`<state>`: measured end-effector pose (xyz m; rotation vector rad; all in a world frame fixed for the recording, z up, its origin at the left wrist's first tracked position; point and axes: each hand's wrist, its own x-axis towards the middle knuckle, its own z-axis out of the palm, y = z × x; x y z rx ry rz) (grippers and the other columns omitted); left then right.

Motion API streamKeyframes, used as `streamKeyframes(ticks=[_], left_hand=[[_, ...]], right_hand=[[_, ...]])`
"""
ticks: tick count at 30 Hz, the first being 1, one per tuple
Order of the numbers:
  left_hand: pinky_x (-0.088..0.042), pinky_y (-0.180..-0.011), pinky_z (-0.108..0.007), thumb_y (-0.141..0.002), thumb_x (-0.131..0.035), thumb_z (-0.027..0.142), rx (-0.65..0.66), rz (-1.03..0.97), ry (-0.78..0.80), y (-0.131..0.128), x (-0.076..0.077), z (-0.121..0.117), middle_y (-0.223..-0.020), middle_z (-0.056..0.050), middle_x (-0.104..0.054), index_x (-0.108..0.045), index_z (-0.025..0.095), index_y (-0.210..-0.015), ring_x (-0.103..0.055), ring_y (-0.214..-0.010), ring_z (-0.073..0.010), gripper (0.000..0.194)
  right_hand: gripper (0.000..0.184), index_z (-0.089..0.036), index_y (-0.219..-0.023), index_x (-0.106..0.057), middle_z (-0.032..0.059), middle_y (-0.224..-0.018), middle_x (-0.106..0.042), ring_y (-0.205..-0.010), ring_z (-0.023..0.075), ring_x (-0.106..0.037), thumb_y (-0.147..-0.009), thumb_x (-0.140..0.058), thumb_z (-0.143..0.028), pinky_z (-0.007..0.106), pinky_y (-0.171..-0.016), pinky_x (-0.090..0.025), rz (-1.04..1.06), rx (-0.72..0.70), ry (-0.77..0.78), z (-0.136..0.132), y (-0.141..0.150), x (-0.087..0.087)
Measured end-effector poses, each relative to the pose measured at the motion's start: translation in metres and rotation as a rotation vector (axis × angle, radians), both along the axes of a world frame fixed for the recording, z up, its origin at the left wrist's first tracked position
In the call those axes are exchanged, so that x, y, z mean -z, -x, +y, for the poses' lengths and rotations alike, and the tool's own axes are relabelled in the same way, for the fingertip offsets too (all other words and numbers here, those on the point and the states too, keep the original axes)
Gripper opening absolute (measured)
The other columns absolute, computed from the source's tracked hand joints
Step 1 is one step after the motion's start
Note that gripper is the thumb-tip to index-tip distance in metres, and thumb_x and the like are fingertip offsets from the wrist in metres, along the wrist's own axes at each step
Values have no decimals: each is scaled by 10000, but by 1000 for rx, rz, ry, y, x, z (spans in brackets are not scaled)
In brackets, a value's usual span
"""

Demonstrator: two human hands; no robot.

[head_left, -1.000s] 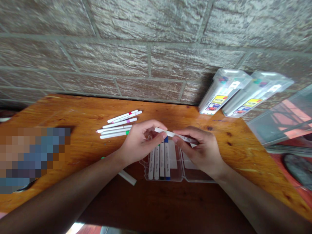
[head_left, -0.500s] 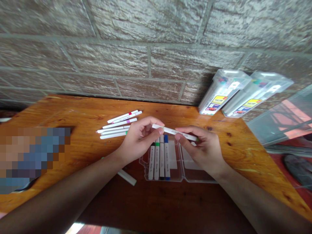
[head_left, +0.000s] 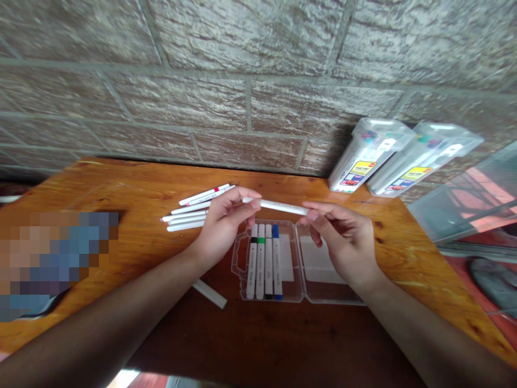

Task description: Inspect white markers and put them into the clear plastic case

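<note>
A white marker (head_left: 283, 207) is held between my two hands, above an open clear plastic case (head_left: 302, 269). My left hand (head_left: 230, 218) pinches its left end with thumb and fingers. At the other end my right hand (head_left: 343, 237) grips it, hiding the tip. Inside the case's left half several markers (head_left: 264, 264) lie side by side, with black, green and blue bands or ends showing. A loose pile of white markers (head_left: 189, 210) lies beyond my left hand, partly hidden by it. One more marker (head_left: 210, 294) rests by my left forearm, which covers part of it.
Two clear marker boxes (head_left: 353, 161) with yellow labels stand against the stone wall (head_left: 218, 102) at the back right of the wooden table (head_left: 283, 339). A blurred-out object (head_left: 60, 258) lies at the left. A dark shoe (head_left: 493, 283) shows on the floor at right.
Both hands have lifted the marker slightly, and it now lies closer to level. My right hand has slid outward toward its right end, and the printing is harder to see.
</note>
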<state>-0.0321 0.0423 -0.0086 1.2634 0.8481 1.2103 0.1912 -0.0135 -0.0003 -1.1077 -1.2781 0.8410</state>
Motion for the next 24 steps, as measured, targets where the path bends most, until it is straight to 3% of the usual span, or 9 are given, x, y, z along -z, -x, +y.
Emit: streamKeyframes(ticks=[13,24], left_hand=[[-458,-551,-244,-843,-808,287,-3,-84,65,-2,-2,1,-789,-7,-690,-791,171,-950,-566,-588,-108,158],[-454,-554,-254,-873,-795,318,4,-106,62,-2,-2,0,-830,-35,-749,-824,164,-946,-568,-568,-106,173]], right_hand=[[208,-244,-1079,-852,46,-872,-818,-510,126,-537,-940,-776,-379,287,-468,-463,221,-89,59,5,-3,6],[225,-202,-949,-824,53,-778,-793,-467,117,-499,-858,-805,-407,252,-393,-383,324,-15,149,10,0,-1]])
